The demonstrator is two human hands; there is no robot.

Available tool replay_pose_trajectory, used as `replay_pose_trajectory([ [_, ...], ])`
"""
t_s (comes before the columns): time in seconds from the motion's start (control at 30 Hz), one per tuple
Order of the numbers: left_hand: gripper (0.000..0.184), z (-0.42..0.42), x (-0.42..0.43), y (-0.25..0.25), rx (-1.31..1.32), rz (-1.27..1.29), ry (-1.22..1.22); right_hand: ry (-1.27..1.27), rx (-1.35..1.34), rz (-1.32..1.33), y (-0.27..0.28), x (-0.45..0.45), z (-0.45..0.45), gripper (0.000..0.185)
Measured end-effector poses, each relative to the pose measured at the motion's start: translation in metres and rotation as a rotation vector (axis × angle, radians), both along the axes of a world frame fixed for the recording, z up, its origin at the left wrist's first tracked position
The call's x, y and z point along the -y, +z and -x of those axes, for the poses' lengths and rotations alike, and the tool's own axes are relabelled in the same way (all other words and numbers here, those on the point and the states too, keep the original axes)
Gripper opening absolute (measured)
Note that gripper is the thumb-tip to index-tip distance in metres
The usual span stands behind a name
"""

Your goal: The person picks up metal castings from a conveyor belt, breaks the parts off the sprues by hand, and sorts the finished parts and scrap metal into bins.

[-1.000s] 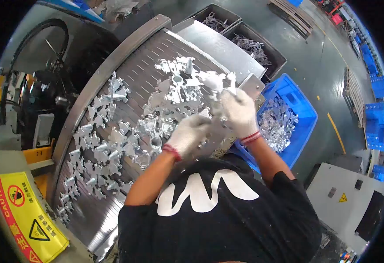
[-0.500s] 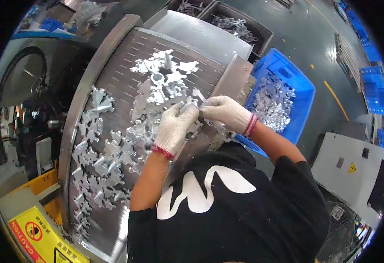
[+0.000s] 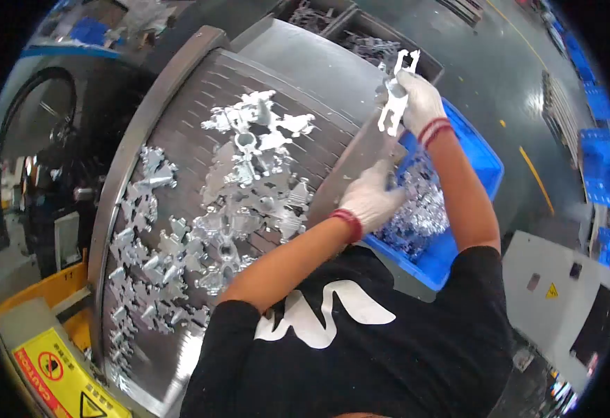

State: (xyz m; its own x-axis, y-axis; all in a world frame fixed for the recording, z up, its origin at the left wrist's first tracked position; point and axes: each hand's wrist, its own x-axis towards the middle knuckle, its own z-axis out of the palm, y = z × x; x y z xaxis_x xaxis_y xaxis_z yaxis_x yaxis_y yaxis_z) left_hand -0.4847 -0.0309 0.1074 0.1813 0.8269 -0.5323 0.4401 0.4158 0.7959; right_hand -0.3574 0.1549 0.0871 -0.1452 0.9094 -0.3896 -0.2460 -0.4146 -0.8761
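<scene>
My right hand (image 3: 420, 104), in a white knit glove, is closed around a silvery metal casting (image 3: 393, 104) with forked ends. It holds the casting up above the corner of the conveyor, by the dark crates. My left hand (image 3: 373, 198), gloved the same way, is over the near side of the blue bin (image 3: 483, 150); its fingers look apart and nothing shows in them. Small shiny metal pieces (image 3: 423, 202) fill much of that bin. On the slatted metal conveyor (image 3: 186, 132) lie more castings (image 3: 249, 139), heaped in the middle and spread along the left.
A raised metal rail (image 3: 158, 104) edges the conveyor on the left. Beyond its far end, dark crates (image 3: 427, 66) hold metal scrap. A yellow caution sign (image 3: 54, 376) is at lower left, and a grey cabinet (image 3: 556, 299) stands to the right.
Both hands were together over the conveyor's near edge. My right hand has moved up and away with the casting; my left hand has shifted right, over the bin's side.
</scene>
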Motion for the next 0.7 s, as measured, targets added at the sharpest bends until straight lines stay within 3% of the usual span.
replay_pose_trajectory([
  [0.03, 0.070, -0.007, -0.003, -0.017, 0.039, -0.152, -0.033, -0.027, -0.046, 0.051, -0.016, -0.024, 0.012, 0.019],
  [0.07, 0.068, -0.018, -0.003, -0.022, -0.064, -0.173, -0.076, 0.065, 0.336, -0.038, -0.055, -0.066, 0.013, 0.016],
  [0.1, 0.068, -0.012, -0.010, -0.009, 0.000, 0.015, -0.317, 0.124, 0.601, -0.067, -0.076, -0.084, 0.017, 0.028],
  [0.17, 0.067, -0.012, 0.006, -0.024, 0.125, -0.057, -0.323, 0.435, 1.226, -0.195, -0.046, -0.084, 0.046, 0.048],
  [0.2, 0.063, -0.004, 0.017, -0.020, 0.131, -0.051, -0.263, 0.381, 1.275, -0.324, -0.057, -0.076, 0.058, 0.054],
  [0.23, 0.061, 0.006, 0.030, -0.027, 0.119, -0.173, -0.250, 0.454, 1.283, -0.412, -0.043, -0.064, 0.079, 0.056],
  [0.27, 0.058, 0.023, 0.028, -0.003, 0.081, -0.050, -0.295, 0.476, 1.143, -0.579, -0.047, -0.053, 0.098, 0.059],
  [0.33, 0.052, 0.048, 0.043, 0.004, 0.071, -0.106, -0.250, 0.630, 0.914, -0.796, -0.036, -0.025, 0.142, 0.065],
  [0.37, 0.049, 0.061, 0.051, 0.006, 0.077, -0.139, -0.218, 0.852, 0.913, -0.766, -0.005, -0.007, 0.163, 0.065],
  [0.43, 0.044, 0.086, 0.068, 0.007, 0.015, -0.308, -0.116, 1.001, 0.984, -0.925, 0.005, 0.022, 0.197, 0.064],
  [0.5, 0.043, 0.105, 0.072, 0.014, -0.145, -0.523, -0.045, 0.924, 1.046, -0.974, -0.010, 0.026, 0.218, 0.049],
  [0.57, 0.050, 0.127, 0.072, -0.007, -0.508, -0.934, -0.233, 0.949, 1.001, -0.972, -0.011, 0.020, 0.225, 0.039],
  [0.67, 0.060, 0.141, 0.093, -0.048, -0.799, -0.780, -0.321, 0.850, 0.891, -0.938, 0.007, 0.008, 0.226, 0.032],
  [0.7, 0.052, 0.141, 0.095, -0.039, -0.963, -0.768, -0.403, 0.846, 0.736, -0.912, 0.017, 0.006, 0.223, 0.031],
])
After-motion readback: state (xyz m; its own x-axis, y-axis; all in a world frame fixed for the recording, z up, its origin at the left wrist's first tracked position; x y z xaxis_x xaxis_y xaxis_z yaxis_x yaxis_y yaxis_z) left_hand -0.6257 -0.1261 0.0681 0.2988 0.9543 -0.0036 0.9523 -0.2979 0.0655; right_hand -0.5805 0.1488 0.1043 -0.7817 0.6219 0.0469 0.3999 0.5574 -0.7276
